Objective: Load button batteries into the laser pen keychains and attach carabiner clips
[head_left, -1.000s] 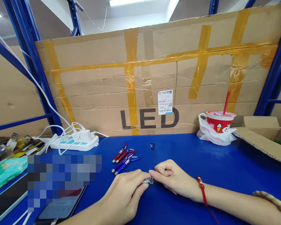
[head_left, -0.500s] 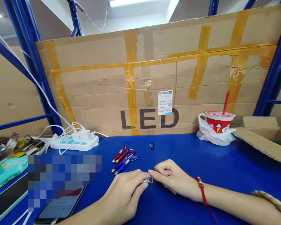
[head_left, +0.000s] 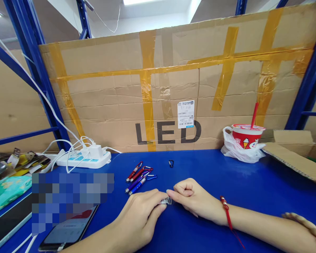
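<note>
Between the thumb and fingers of my left hand (head_left: 138, 214) is a small clear and silvery piece (head_left: 169, 200); the fingers cover most of it, so its kind does not show. My right hand (head_left: 195, 197) is closed, its fingers curled in. Its thumb tip reaches the piece's upper end, close against my left fingertips. Whether anything sits inside the right fingers is hidden. Beyond my left hand lie red penlights (head_left: 135, 172) and blue and purple penlights (head_left: 137, 185) with carabiner clips. A loose black carabiner (head_left: 171, 163) rests farther back on the blue table (head_left: 200, 232).
At the left are a white power strip (head_left: 89, 161) with cables and a phone (head_left: 68, 230). A red cup (head_left: 247, 137) in a plastic bag (head_left: 239, 154) stands at the back right, beside an open carton (head_left: 292, 156). A tall cardboard panel (head_left: 107, 105) closes off the back.
Both hands keep almost the same pose around the small piece. The whole view has shifted very slightly.
</note>
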`<state>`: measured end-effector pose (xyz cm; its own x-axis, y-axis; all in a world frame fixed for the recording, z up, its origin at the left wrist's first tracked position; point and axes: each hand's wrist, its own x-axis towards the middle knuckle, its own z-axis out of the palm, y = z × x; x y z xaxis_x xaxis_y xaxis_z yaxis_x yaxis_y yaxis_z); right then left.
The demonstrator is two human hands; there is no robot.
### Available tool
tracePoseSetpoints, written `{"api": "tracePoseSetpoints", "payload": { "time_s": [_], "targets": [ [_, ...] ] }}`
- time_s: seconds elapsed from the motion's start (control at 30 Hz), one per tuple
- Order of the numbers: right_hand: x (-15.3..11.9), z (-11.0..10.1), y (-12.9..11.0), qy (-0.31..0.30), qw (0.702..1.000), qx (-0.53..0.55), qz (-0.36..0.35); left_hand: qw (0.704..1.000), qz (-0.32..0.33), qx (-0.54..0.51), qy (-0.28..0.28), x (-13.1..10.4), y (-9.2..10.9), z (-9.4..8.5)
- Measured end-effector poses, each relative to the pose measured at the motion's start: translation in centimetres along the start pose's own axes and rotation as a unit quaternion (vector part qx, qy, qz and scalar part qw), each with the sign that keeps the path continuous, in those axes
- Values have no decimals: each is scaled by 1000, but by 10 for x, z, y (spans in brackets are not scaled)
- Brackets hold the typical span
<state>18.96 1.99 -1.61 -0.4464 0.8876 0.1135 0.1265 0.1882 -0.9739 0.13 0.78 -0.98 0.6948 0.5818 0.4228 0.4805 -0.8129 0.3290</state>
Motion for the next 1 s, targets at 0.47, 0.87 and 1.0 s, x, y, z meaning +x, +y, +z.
{"api": "tracePoseSetpoints", "payload": {
  "time_s": [0.47, 0.87, 1.0],
  "targets": [
    [1, 1, 2, -1, 1000, -2, 4, 1000, -4, 2, -7, 0, 1, -1],
    [1, 2, -1, 6, 1000, -27, 8, 1000, 3, 16, -3, 1, 0, -1],
    [2, 2, 1, 8, 1000, -28, 9, 1000, 3, 22, 1, 1, 0, -1]
  ]
}}
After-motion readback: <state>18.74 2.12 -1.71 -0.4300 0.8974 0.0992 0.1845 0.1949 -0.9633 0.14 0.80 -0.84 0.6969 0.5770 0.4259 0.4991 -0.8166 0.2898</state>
